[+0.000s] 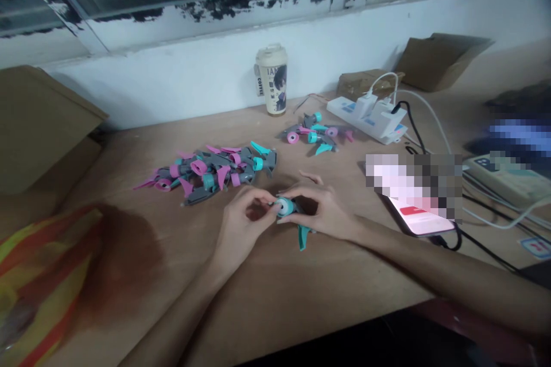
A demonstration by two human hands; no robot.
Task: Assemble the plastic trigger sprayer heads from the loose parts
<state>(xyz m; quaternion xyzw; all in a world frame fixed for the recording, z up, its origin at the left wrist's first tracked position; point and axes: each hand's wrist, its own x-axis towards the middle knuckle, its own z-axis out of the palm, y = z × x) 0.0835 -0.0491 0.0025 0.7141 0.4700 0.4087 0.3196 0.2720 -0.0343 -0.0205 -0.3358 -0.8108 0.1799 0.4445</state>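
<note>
Head view: over the desk (275,298), a teal-and-grey piece (284,206) is pinched from both sides, the fingers of the left hand (236,223) and right hand (329,212) nearly closed on it. With fingertips alone seemingly relied on, it could be let slip and lost among the similar pieces (210,169) nearby.

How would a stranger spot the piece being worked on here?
On the wooden table, find the left hand and right hand meeting in front of two heaps of parts. Pinched between them is a piece with a teal ring, pale inside, and a teal fin pointing toward the near edge. Unlike the heaped parts, it is held in both hands.
</note>
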